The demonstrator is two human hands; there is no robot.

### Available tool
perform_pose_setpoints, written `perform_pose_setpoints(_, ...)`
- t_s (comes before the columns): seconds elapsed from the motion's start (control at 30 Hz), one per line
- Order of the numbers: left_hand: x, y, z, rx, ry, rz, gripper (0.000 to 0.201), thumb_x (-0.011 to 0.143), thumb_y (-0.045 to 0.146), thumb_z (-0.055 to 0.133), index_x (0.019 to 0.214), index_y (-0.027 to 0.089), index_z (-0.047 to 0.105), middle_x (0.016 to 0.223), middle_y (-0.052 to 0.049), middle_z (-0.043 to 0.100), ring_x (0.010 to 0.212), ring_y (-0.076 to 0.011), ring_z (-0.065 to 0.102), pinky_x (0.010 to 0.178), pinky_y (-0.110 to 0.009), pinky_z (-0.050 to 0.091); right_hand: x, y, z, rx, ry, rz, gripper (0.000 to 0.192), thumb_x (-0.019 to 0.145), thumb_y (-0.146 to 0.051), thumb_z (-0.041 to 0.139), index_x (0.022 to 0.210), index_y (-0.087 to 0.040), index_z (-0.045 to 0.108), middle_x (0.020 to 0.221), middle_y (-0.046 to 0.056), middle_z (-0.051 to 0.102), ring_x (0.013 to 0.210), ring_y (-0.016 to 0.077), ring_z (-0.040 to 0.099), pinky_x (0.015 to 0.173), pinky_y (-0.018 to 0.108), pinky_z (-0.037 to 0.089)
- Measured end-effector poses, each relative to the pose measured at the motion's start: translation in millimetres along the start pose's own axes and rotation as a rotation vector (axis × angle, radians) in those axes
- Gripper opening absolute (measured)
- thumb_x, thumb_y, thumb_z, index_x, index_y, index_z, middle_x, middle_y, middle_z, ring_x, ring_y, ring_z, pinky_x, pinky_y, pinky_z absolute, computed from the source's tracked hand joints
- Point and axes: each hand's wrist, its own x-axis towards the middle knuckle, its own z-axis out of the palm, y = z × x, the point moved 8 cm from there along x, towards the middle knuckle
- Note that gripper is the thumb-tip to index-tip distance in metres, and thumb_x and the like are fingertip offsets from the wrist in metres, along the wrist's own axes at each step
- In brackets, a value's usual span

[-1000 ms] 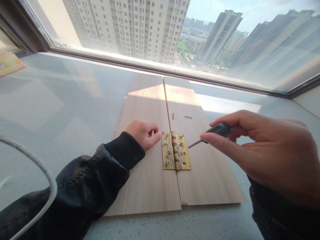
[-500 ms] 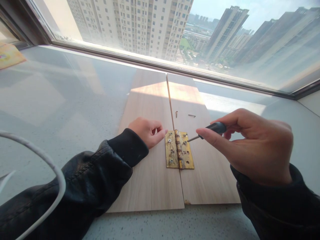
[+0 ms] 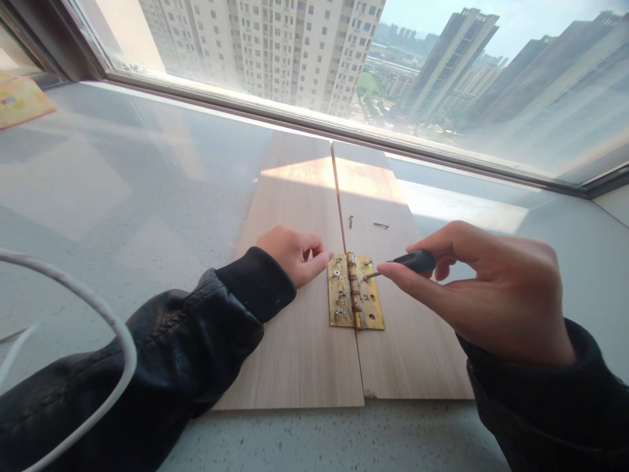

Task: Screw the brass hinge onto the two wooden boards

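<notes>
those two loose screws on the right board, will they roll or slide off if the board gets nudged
Probably they would shift. The two loose screws lie flat on the smooth right board, unfastened, so a nudge could skid them. Being tapered, they would likely roll in a curve, not straight. They look small and light, so fiddly to pinch. The right hand holds the screwdriver nearby.

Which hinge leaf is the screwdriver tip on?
The right leaf, by its top screw; the screwdriver comes from the right hand. The left leaf is untouched by it.

Bright daylight floods through the window point(image 3: 344, 65), sharp throughout, with wide-angle bending at edges.
</notes>
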Motion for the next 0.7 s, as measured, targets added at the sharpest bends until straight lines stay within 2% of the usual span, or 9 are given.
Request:
perform_pose_setpoints(0.13,0,0,0.3,0.000,-0.009,0.005,0.035,0.080,0.045,0.053,0.061,0.017,0.064,0.045,0.003,0.043,0.046,-0.0097,0.035,0.049,-0.026,0.026,1,-8,-2,-0.078,0.023,-0.028,0.027,0.080,-0.040,0.076,0.071,-0.021,0.060,0.055,-0.005,0.054,0.044,0.0072,0.045,0.044,0.028,0.036)
perform_pose_setpoints(0.23,0,1,0.2,0.007,-0.011,0.005,0.034,0.080,0.044,0.053,0.061,0.017,0.064,0.045,0.003,0.043,0.046,-0.0096,0.035,0.048,-0.026,0.025,0,-12,4,-0.031,0.019,-0.028,0.023,0.081,-0.038,0.076,0.074,-0.022,0.060,0.059,-0.004,0.059,0.046,0.0084,0.049,0.045,0.028,0.039)
perform_pose_setpoints(0.3,0,2,0.1,0.000,-0.013,0.009,0.034,0.080,0.044,0.053,0.061,0.017,0.064,0.045,0.003,0.044,0.046,-0.0096,0.036,0.048,-0.025,0.025,-3,-9,8,0.042,0.018,0.041,0.021,0.079,-0.039,0.077,0.083,-0.024,0.064,0.066,-0.002,0.065,0.052,0.0113,0.056,0.051,0.030,0.045)
perform_pose_setpoints(0.4,1,3,-0.9,-0.006,-0.007,0.018,0.034,0.080,0.043,0.053,0.061,0.017,0.064,0.045,0.003,0.045,0.046,-0.0096,0.036,0.048,-0.025,0.024,-8,4,11,0.136,0.059,0.191,0.034,0.073,-0.045,0.082,0.096,-0.026,0.066,0.073,0.000,0.070,0.062,0.0173,0.064,0.061,0.037,0.053)
perform_pose_setpoints(0.47,0,4,-1.7,-0.003,-0.004,0.026,0.034,0.080,0.042,0.054,0.060,0.017,0.063,0.045,0.003,0.044,0.046,-0.0096,0.035,0.048,-0.025,0.024,-10,8,11,0.167,0.080,0.223,0.030,0.072,-0.043,0.082,0.091,-0.027,0.065,0.074,0.000,0.071,0.063,0.0187,0.065,0.062,0.039,0.054)
perform_pose_setpoints(0.53,0,4,-2.0,-0.003,-0.011,0.024,0.033,0.081,0.041,0.055,0.060,0.017,0.063,0.046,0.003,0.045,0.046,-0.0097,0.036,0.048,-0.025,0.025,-10,8,9,0.170,0.086,0.188,0.023,0.074,-0.040,0.081,0.082,-0.028,0.064,0.072,0.000,0.072,0.061,0.0179,0.064,0.059,0.038,0.052)
perform_pose_setpoints(0.7,0,4,-0.7,0.010,-0.040,0.008,0.032,0.082,0.041,0.055,0.062,0.017,0.062,0.048,0.002,0.047,0.048,-0.0099,0.038,0.050,-0.026,0.028,-9,14,8,0.187,0.065,0.129,0.020,0.073,-0.034,0.082,0.082,-0.029,0.066,0.072,-0.001,0.072,0.056,0.0173,0.062,0.052,0.037,0.049)
